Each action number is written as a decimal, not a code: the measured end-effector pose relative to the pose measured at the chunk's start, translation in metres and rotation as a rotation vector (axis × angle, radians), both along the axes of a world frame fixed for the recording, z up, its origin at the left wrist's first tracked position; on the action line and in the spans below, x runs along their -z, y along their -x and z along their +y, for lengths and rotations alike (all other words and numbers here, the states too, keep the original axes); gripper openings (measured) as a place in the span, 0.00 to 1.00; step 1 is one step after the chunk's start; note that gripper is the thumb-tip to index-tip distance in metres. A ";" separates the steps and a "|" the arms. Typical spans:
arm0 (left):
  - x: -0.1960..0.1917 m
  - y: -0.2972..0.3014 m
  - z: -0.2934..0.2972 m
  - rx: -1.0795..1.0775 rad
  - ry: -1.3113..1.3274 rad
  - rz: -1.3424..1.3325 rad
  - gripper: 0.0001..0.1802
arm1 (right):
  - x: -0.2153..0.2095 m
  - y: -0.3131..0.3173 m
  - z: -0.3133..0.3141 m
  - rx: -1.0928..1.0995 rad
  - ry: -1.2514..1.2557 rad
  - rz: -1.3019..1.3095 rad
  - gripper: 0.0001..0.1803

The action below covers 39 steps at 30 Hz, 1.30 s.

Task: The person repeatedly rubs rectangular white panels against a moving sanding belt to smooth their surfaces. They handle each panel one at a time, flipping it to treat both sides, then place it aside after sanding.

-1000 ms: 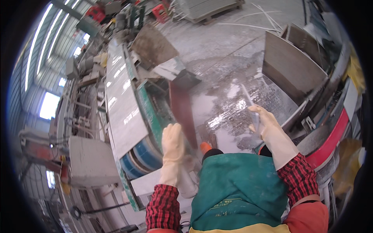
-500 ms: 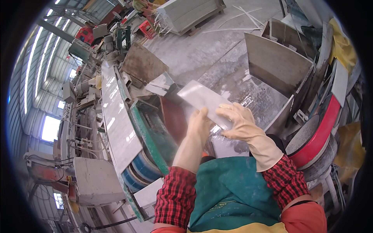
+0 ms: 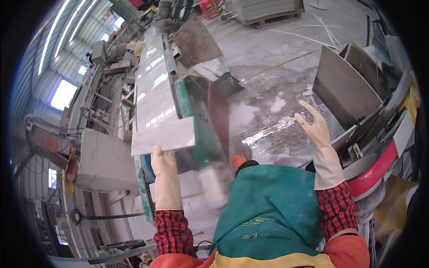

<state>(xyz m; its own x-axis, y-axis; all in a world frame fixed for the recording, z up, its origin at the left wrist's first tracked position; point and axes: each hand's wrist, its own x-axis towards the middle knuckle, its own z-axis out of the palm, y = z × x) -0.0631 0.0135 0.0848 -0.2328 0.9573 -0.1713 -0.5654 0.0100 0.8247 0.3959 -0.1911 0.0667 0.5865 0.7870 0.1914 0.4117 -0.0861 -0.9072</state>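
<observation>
Beyond the conveyor's [image 3: 144, 196] left edge rises a ribbed metal wall [image 3: 42, 96], with one large bright window [image 3: 64, 94] and smaller panes farther along. Long white light strips [image 3: 52, 38] run side by side overhead. Off the conveyor's right edge spreads a grey floor [image 3: 272, 73], wet and glossy in patches. Out past the far right corner stand a red crate [image 3: 208, 9] and a pale stack [image 3: 268, 8] on a pallet.

Half hidden at the bench

The tile [image 3: 164, 136] hides most of the blue roller [image 3: 145, 164] and the left hand's [image 3: 165, 174] fingertips; the apron [image 3: 268, 205] covers most of an orange shoe [image 3: 238, 161]; the slab stack [image 3: 266, 10] is cut off above.
</observation>
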 end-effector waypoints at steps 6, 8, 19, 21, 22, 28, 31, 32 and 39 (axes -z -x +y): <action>0.055 0.082 -0.012 -0.246 0.142 -0.167 0.21 | -0.004 0.019 0.010 -0.073 0.117 0.002 0.30; 0.072 0.075 -0.011 -0.254 0.215 -0.150 0.21 | 0.002 0.020 0.009 -0.078 0.157 -0.056 0.29; 0.082 0.063 0.029 -0.357 0.169 -0.290 0.22 | 0.012 0.018 0.013 -0.100 0.213 -0.073 0.27; 0.076 0.056 0.035 -0.357 0.220 -0.214 0.20 | 0.017 0.015 0.011 -0.099 0.192 -0.056 0.27; 0.073 0.052 0.038 -0.355 0.246 -0.175 0.20 | 0.020 0.013 0.010 -0.097 0.182 -0.048 0.26; 0.071 0.052 0.042 -0.369 0.256 -0.148 0.19 | 0.015 0.015 0.012 -0.112 0.169 -0.044 0.26; 0.073 0.059 0.039 -0.268 0.307 -0.042 0.18 | 0.020 0.012 0.012 -0.112 0.149 0.047 0.26; 0.068 0.058 0.034 -0.242 0.347 0.057 0.17 | 0.019 0.013 0.012 -0.122 0.152 0.043 0.26; 0.056 0.077 0.031 -0.041 0.567 0.359 0.17 | 0.011 0.023 0.019 -0.171 0.156 0.089 0.27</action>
